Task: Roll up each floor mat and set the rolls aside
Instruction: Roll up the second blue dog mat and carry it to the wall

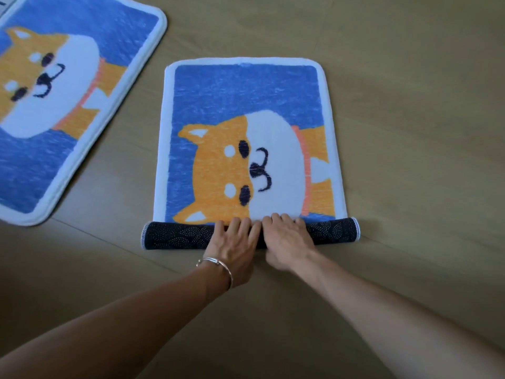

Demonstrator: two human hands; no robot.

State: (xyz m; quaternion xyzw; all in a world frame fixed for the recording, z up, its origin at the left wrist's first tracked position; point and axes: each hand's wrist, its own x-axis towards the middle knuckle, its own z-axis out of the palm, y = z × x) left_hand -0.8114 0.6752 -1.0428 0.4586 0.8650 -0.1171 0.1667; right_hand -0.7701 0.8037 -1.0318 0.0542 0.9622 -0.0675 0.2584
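Rolling step, early: the near end of the mat [246, 127] is wound into a dark-backed roll [175, 234] on the floor [410, 105]. Left hand [235, 243] and right hand [287, 239] sit mid-roll, fingers laid flat over it, pressing. Roll axis runs left-right; the flat part stretches away. Next, probably: push forward evenly. Second mat [68, 91] lies flat, upper left

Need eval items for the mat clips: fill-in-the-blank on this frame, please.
1. The bracelet is on the ____ wrist.
2. The left hand and right hand both press on the near mat's ____ end.
3. The other mat lies ____ on the floor.
Missing: left; rolled; flat.
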